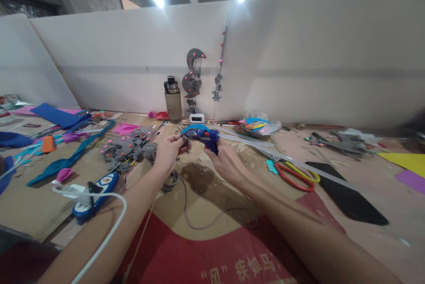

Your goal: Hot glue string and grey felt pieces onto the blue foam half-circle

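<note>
My right hand [224, 160] is wrapped round the handle of a blue glue gun [202, 134], whose nozzle points left. My left hand [169, 151] is closed in a pinch on a small dark grey piece [184, 143] held right at the nozzle tip. Both hands hover above the cardboard-covered table [206, 213]. A thin dark cord [199, 222] runs from under the hands across the cardboard. A pile of grey felt cut-outs with pink dots [128, 149] lies just left of my left hand.
Red and yellow handled scissors [294, 173] and a black sheet [345, 193] lie to the right. A blue and white power strip [94, 193] with a white cable sits at the left. A bottle [173, 100] and hanging grey felt ornaments [194, 80] stand by the white wall.
</note>
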A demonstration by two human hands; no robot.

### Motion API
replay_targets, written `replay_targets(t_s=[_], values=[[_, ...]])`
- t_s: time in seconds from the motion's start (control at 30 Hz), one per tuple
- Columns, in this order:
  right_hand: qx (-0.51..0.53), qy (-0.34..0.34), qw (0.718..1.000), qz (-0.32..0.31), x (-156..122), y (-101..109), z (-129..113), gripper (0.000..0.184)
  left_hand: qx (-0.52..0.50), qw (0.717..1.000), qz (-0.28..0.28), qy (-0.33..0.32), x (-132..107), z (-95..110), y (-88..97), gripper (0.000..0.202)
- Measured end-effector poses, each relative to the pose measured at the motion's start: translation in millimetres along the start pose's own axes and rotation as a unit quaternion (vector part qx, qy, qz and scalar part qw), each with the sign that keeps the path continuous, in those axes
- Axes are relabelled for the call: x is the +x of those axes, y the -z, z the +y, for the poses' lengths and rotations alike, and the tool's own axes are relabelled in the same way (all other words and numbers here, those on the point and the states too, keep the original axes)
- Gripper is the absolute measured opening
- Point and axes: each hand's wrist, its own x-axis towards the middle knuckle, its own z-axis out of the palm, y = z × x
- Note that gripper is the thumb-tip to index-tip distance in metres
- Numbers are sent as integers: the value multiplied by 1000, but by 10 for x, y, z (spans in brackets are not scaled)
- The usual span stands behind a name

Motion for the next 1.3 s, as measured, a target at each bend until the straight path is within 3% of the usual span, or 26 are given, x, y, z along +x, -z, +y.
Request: replay_targets(t_s=[0.2,0.6,1.0,1.3], values=[[-9,-7,1000,-3,7,-2,51,33,3,1000,-18,-24,15,-10,34,21],[18,28,999,13,-9,-6,-14,31,5,1000,-3,-3,-5,7,-4,18],[-25,-6,1000,-1,-11,-3,44,32,3,1000,-17,-25,19,-1,36,22],[-39,-14,999,5,1,12,60,34,5,999,1,-47,55,18,68,22]])
